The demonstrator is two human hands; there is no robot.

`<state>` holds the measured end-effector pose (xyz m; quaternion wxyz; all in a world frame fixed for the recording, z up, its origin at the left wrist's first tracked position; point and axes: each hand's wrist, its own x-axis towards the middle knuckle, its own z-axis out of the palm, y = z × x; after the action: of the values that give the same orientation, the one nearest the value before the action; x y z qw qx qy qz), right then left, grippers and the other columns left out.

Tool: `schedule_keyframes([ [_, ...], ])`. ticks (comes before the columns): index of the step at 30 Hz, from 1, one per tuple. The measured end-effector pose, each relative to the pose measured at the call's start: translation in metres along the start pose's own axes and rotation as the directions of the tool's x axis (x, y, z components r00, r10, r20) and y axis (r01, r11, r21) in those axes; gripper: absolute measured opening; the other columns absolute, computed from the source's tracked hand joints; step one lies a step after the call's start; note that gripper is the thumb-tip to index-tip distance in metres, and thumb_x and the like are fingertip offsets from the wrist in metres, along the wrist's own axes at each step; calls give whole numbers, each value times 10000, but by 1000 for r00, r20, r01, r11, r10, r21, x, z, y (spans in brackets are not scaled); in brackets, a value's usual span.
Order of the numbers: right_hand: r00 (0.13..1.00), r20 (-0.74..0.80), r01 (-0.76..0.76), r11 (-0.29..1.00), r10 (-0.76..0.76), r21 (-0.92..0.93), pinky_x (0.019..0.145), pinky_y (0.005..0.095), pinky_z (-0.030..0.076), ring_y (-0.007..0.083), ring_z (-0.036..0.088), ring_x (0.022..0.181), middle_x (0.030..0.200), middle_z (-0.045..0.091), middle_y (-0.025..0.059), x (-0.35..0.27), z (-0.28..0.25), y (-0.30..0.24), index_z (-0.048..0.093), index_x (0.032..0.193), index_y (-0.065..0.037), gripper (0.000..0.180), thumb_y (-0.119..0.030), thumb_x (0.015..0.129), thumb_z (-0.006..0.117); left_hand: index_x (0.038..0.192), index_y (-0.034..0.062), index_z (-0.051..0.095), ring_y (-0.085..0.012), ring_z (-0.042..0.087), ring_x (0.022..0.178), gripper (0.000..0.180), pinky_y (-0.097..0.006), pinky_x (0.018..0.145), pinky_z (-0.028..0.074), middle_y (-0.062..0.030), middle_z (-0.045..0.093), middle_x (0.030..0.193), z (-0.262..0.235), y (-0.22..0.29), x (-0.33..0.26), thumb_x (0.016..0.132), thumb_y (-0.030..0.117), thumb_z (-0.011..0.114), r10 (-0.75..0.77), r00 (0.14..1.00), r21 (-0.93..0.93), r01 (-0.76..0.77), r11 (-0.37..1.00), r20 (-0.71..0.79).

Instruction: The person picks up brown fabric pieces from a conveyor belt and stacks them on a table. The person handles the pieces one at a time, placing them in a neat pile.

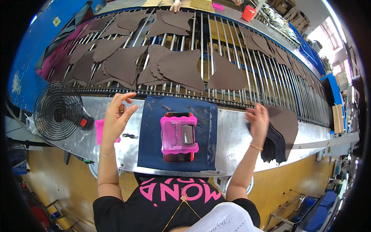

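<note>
My left hand (119, 116) is raised over the near edge of the rod conveyor, thumb and fingers curved apart with nothing between them. My right hand (258, 121) hovers at the left side of a stack of dark cut pieces (273, 141), its fingers loosely bent and apart; whether it touches the stack I cannot tell. A brown piece (284, 118) covers the top of that stack. Between my hands, a pink scallop-edged holder (170, 135) rests on a red-and-black phone-like object (177, 157), on a dark blue mat (150, 150).
Overlapping brown cut pieces (179, 67) lie on the conveyor rods (251, 77). A black wire fan (58, 112) stands left on the metal table (232, 143), near a pink pad (100, 131) and a short black cable (129, 135). Another person's hand (176, 5) reaches in from the far side.
</note>
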<state>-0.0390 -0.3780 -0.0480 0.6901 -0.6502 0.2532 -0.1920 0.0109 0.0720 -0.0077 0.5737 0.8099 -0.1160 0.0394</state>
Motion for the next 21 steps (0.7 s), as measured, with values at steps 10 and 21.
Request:
schedule_keyframes([
  [10,733,-588,-555,200,-342,-808,892,471,446,404,589,1010,1042,639,253,-11,-327,32,624,1106,51,668,-569,883,514,1129,91,631,-36,423,576,319,-187,526,342,1,548,924,28,2,19,826,150,711,4,994,-8,-3,1000,111],
  [21,768,-430,-526,-86,-474,-846,747,467,500,372,638,861,990,650,241,-23,-275,4,578,1097,55,413,-320,931,533,1110,84,633,-58,431,583,302,-213,540,375,-2,557,904,26,7,12,821,139,704,-16,993,45,11,999,121],
])
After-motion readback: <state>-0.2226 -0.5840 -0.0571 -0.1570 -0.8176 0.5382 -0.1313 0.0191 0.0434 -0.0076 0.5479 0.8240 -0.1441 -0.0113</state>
